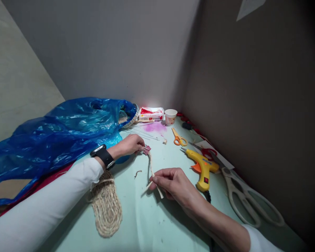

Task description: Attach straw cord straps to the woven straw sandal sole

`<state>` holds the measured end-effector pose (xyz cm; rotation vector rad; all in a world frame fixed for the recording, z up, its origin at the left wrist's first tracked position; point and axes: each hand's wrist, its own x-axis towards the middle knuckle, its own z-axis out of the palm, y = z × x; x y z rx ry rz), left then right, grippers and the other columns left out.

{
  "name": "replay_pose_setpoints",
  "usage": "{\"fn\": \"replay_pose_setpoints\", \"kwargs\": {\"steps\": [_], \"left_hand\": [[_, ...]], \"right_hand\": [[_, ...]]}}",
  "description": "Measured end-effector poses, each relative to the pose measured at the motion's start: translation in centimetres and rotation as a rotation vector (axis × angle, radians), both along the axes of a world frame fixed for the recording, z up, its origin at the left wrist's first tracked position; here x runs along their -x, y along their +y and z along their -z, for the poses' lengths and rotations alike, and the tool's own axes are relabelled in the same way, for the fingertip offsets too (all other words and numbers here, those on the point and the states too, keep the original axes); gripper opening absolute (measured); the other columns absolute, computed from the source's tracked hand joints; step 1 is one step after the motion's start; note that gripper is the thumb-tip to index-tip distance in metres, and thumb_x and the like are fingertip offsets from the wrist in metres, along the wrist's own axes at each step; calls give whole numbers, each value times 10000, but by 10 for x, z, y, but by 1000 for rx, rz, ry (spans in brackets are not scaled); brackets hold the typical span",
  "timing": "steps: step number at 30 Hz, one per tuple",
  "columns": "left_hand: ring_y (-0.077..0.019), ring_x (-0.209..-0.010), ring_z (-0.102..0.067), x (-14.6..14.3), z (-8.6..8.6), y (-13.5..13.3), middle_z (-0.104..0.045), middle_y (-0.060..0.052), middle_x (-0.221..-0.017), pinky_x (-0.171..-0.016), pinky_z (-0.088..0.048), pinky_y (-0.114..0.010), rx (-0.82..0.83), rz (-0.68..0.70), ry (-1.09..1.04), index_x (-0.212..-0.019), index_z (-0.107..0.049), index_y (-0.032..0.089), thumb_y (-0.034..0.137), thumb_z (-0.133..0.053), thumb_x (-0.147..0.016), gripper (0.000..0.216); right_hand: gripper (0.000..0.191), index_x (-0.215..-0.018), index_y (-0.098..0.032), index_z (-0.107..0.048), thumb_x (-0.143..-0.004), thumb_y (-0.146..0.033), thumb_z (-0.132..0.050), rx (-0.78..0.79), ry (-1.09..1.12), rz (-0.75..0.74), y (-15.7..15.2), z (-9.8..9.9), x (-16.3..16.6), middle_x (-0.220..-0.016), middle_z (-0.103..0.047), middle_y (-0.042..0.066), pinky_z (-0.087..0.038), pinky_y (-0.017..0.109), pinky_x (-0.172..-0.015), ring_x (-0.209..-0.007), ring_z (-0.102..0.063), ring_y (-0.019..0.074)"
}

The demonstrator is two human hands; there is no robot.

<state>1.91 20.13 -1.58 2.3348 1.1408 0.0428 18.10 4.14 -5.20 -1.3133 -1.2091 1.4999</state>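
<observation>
My left hand, with a black watch on the wrist, is closed on a small pink binder clip that clamps the top end of a pale braided cord. My right hand pinches the cord's lower end, where loose strands stick out either side of the fingers. The cord lies stretched between the two hands on the pale green tabletop. A woven oval straw piece lies under my left forearm.
A yellow glue gun lies right of my right hand, with large white scissors, red-handled scissors and small orange scissors nearby. A blue plastic bag fills the left. A paper cup and a red-white packet stand by the wall.
</observation>
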Motion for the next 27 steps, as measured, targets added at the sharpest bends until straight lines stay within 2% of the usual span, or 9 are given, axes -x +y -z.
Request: {"fn": "replay_pose_setpoints", "kwargs": {"steps": [7, 10, 15, 22, 27], "left_hand": [[-234, -988, -641, -1, -9, 7, -638, -81, -1167, -834, -546, -437, -32, 38, 61, -1158, -608, 157, 336, -599, -909, 307], [-225, -976, -644, 0, -9, 12, -644, -82, -1152, -831, -547, -436, 9, 95, 52, -1152, -608, 156, 338, -596, -912, 302], [-201, -908, -657, 0, -4, 24, -658, -75, -1100, -781, -562, -402, 130, 163, 40, -1133, -612, 152, 332, -593, -916, 283], [-215, -953, -649, -6, -2, 37, -642, -85, -1151, -809, -556, -422, 172, 135, -67, -1170, -597, 158, 329, -593, -915, 307], [-199, -903, -657, -2, -1, 41, -658, -74, -1095, -783, -560, -403, 221, 140, -146, -1134, -608, 152, 329, -593, -916, 281]], "right_hand": [[251, -687, -116, -715, -785, -333, -637, 11, 4, -6, 1, -2, -2, -492, -480, -33, -143, 243, -431, -443, -225, 67], [253, -713, -117, -719, -789, -345, -637, 13, -10, 2, 2, 0, -3, -523, -512, -22, -139, 244, -431, -443, -224, 65], [288, -716, -116, -721, -798, -376, -629, 13, -46, 26, 6, 0, -7, -477, -395, -48, -138, 246, -437, -453, -237, 75], [301, -728, -115, -720, -802, -389, -620, 11, -70, 56, 11, 0, -8, -474, -399, -50, -146, 251, -437, -448, -228, 75], [302, -721, -121, -721, -793, -399, -629, 10, -65, 64, 12, 3, -9, -457, -391, -55, -148, 250, -430, -437, -228, 75]]}}
